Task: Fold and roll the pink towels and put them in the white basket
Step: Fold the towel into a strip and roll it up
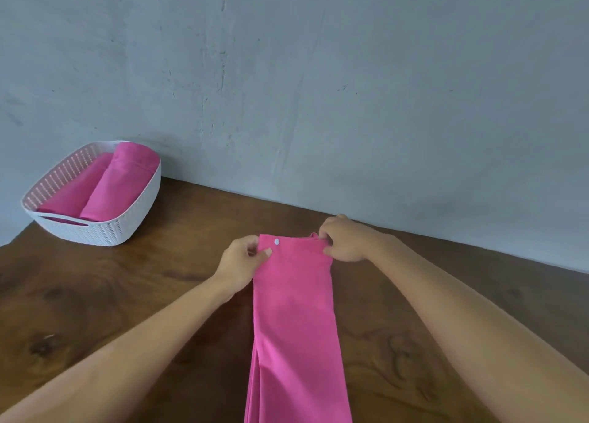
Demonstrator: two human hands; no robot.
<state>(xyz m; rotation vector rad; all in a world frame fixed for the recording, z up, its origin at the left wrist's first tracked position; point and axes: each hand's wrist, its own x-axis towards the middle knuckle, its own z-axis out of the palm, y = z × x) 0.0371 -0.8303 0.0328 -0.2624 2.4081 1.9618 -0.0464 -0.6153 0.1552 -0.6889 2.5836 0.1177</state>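
Pink towel (294,320), folded strip, centre frame: far corners pinched by left hand (242,263) and right hand (342,239); white basket (127,221) upper left.

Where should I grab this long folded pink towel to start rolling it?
By its far short end, one corner per hand, coming in from each long side, as the left hand and right hand pinch it. The pink towel lies flat as a narrow strip, so that end likely rolls evenly toward you.

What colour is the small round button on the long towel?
The button is white, against the pink towel; head view.
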